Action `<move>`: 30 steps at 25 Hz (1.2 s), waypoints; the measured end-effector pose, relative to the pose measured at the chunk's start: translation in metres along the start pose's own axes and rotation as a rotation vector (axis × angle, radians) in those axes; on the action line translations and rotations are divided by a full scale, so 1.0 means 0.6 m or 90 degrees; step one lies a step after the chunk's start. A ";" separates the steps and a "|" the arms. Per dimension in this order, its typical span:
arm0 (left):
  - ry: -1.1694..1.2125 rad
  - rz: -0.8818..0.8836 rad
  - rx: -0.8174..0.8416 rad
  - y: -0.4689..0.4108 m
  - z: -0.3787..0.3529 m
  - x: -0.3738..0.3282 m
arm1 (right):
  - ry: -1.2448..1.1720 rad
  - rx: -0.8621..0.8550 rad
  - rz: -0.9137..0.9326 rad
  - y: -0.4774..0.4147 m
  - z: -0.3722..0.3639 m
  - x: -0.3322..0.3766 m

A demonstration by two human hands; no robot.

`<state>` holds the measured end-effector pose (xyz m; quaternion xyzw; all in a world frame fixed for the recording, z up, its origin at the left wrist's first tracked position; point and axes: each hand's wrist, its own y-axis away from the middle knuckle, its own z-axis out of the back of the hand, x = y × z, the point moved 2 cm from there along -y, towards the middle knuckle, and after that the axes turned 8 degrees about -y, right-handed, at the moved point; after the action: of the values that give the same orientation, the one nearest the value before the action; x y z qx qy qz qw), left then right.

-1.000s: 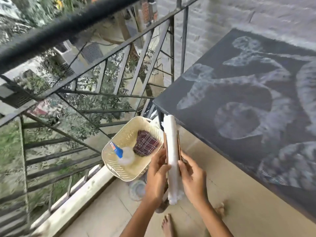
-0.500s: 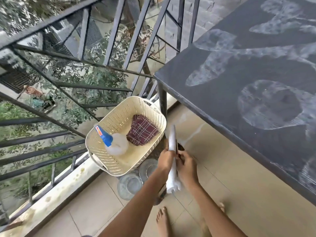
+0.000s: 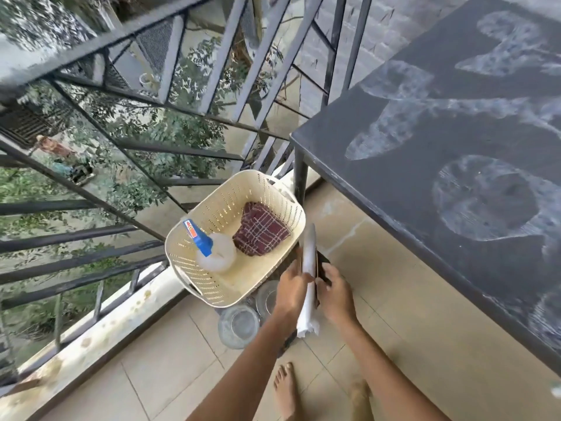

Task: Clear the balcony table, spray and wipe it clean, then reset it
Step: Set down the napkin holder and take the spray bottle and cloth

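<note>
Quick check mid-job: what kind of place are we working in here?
Most likely an upper-floor home balcony: a metal railing with treetops and ground far below it, a tiled floor, and a dark table bearing wipe streaks.

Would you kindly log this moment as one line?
left hand, right hand: hold white bundle | basket: spray bottle, checked cloth | table: white streaks

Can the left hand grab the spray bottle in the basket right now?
Probably not yet: the left hand grips the white bundle with the right hand. The spray bottle sits uncovered in the open basket nearby.
</note>
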<state>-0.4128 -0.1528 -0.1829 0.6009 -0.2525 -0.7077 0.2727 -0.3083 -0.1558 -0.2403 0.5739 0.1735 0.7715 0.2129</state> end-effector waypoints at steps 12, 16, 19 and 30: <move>-0.023 -0.082 -0.460 -0.024 0.213 0.016 | 0.473 0.220 0.430 -0.068 -0.130 0.200; -0.027 -0.048 -0.449 -0.102 0.231 0.034 | 0.808 0.364 0.396 -0.183 -0.167 0.169; 0.023 -0.061 -0.451 -0.143 0.240 0.033 | 1.001 0.405 0.456 -0.235 -0.185 0.145; -0.003 -0.128 -0.489 -0.179 0.253 0.008 | 0.481 0.506 0.194 -0.254 -0.207 0.161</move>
<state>-0.5724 -0.0739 -0.2370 0.4750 0.0905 -0.7753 0.4064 -0.4319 0.0216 -0.2746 0.3127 0.4297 0.8208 -0.2096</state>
